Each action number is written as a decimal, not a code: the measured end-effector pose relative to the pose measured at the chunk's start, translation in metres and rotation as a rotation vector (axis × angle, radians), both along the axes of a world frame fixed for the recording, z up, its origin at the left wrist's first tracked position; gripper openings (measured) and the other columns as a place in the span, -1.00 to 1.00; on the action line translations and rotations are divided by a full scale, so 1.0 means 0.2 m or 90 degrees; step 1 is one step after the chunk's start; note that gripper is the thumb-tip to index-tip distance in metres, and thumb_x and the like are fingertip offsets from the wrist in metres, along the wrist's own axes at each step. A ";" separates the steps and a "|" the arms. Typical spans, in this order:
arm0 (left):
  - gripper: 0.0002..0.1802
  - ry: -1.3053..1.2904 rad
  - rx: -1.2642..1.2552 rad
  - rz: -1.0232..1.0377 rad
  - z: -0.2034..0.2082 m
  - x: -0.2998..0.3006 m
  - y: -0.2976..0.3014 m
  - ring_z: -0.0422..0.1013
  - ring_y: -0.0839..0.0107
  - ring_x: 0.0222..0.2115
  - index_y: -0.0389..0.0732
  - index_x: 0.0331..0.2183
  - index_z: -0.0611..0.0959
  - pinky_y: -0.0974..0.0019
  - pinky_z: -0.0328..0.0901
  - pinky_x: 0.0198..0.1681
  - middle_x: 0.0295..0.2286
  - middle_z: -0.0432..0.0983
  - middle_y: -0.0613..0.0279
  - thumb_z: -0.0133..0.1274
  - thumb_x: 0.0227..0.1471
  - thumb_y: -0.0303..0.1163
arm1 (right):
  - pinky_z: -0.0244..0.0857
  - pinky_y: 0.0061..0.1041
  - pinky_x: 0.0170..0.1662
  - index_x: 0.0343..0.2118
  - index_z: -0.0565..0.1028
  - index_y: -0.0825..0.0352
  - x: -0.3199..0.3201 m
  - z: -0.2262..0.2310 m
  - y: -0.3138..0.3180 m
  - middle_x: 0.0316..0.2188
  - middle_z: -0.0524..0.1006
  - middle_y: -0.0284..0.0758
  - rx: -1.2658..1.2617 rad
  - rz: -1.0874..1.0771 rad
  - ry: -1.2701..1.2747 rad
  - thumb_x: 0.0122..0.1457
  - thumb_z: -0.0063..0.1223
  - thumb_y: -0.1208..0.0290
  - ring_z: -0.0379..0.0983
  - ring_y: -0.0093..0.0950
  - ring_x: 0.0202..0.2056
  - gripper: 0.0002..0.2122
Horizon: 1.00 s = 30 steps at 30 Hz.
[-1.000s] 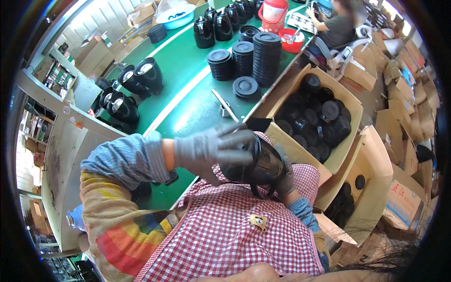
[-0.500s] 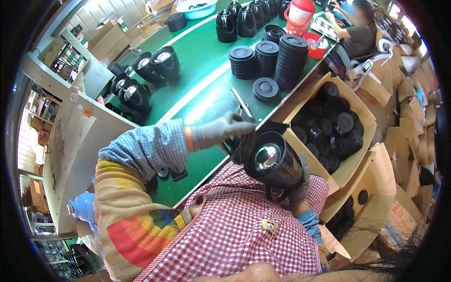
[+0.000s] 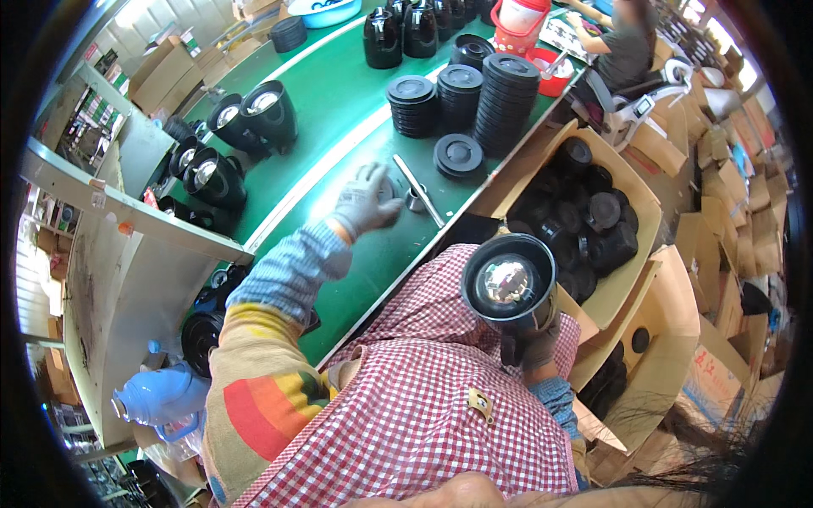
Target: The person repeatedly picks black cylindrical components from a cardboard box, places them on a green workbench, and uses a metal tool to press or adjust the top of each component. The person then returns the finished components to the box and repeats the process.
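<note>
Holding black pot (image 3: 511, 306): right hand (image 3: 540, 347). Left hand (image 3: 364, 201) outstretched over green table (image 3: 377, 271), fingers (image 3: 369, 174) parted.

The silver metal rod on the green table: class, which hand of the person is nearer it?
Left. The left hand is just left of the silver metal rod, over the green table; the right hand is farther off, to the rod's lower right, holding a black jug.

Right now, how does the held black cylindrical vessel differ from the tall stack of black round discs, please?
The vessel is in the right hand; the stack of discs stands on the green table. The vessel's mouth shows shiny silver; the stack's top is dull black. Both look round.
</note>
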<state>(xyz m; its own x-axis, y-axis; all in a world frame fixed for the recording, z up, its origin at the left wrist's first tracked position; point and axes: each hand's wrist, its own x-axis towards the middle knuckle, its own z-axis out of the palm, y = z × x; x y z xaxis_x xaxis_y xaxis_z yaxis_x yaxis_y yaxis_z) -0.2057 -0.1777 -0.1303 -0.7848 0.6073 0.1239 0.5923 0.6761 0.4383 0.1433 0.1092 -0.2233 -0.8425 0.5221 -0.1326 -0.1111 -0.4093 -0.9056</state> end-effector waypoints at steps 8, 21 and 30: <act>-0.40 0.021 0.361 -0.419 0.36 0.92 -0.02 0.16 -0.34 0.21 -0.21 -0.15 0.49 -0.23 0.21 0.19 0.20 0.18 -0.24 0.44 -0.21 -0.26 | 0.12 -0.28 0.33 0.30 0.24 0.28 -0.13 -0.05 -0.09 0.26 0.35 -0.23 -0.215 0.186 0.093 0.41 -0.20 0.06 0.27 -0.33 0.25 -0.48; -0.51 0.194 0.022 0.007 0.48 0.56 -0.93 0.31 -0.10 0.14 -0.18 -0.20 0.64 0.05 0.30 0.17 0.11 0.37 -0.05 0.40 -0.29 -0.46 | 0.35 -0.37 0.04 0.33 0.23 0.29 -0.18 0.14 -0.14 0.10 0.45 -0.10 0.001 0.128 -0.143 0.40 -0.23 -0.07 0.49 -0.33 -0.04 -0.39; -0.53 0.154 -0.093 0.303 0.12 0.31 -1.16 0.22 -0.07 0.20 -0.25 -0.16 0.62 0.06 0.22 0.23 0.21 0.26 -0.09 0.36 -0.18 -0.36 | 0.42 -0.44 -0.03 0.31 0.27 0.30 -0.11 0.14 -0.10 0.05 0.50 -0.16 -0.001 0.123 -0.160 0.41 -0.18 0.01 0.52 -0.38 -0.09 -0.44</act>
<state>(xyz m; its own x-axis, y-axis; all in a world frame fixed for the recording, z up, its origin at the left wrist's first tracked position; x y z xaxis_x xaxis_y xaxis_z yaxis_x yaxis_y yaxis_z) -0.1442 -0.4088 -0.1056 -0.9368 0.2161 0.2750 0.2777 0.9376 0.2091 0.1212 0.0888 -0.1950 -0.8664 0.3555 -0.3507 0.1966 -0.4028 -0.8939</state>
